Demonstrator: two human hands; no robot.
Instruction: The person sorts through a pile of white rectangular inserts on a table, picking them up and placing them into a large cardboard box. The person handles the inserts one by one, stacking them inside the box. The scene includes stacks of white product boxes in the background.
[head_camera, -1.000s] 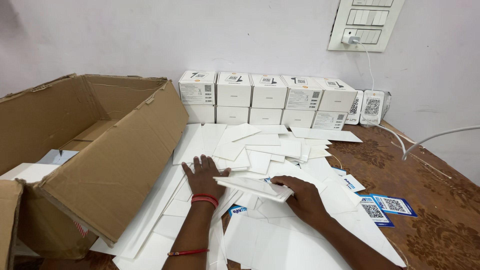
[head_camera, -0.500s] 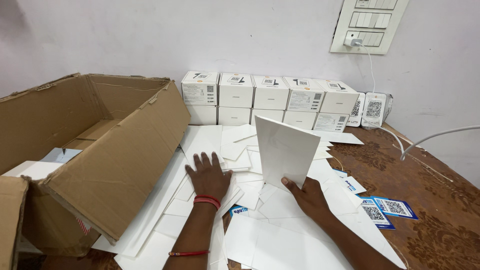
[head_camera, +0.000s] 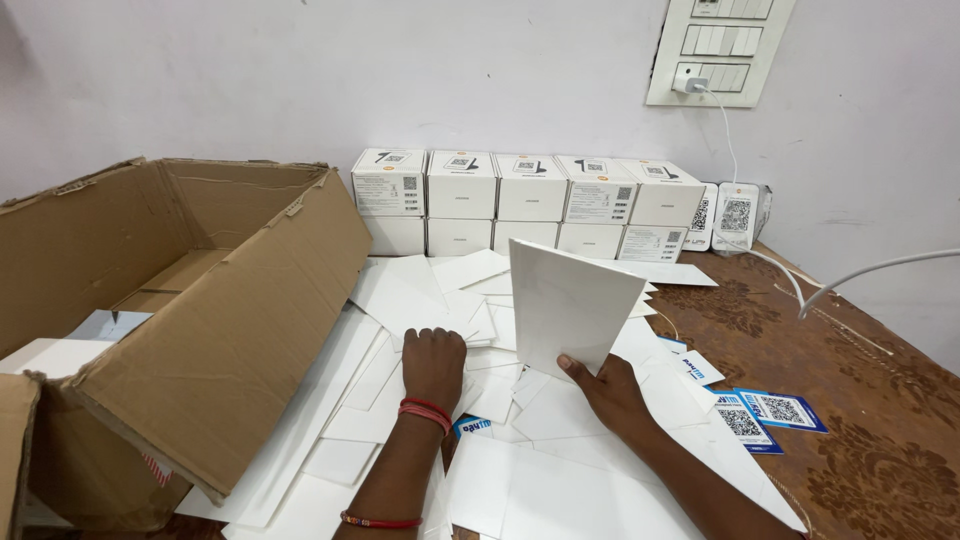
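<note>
Right hand (head_camera: 607, 393) pinches bottom edge of flat white card sheet (head_camera: 570, 305), held upright above it. Left hand (head_camera: 434, 360) w/ fingers curled, pressing on loose white card pile (head_camera: 400, 295).

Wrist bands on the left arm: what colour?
Red, seen in the head view: wrist bands just behind the left hand.

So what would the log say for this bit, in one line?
left hand: flat on loose white cards | right hand: holds white card sheet upright | cardboard box: open, at left
</note>
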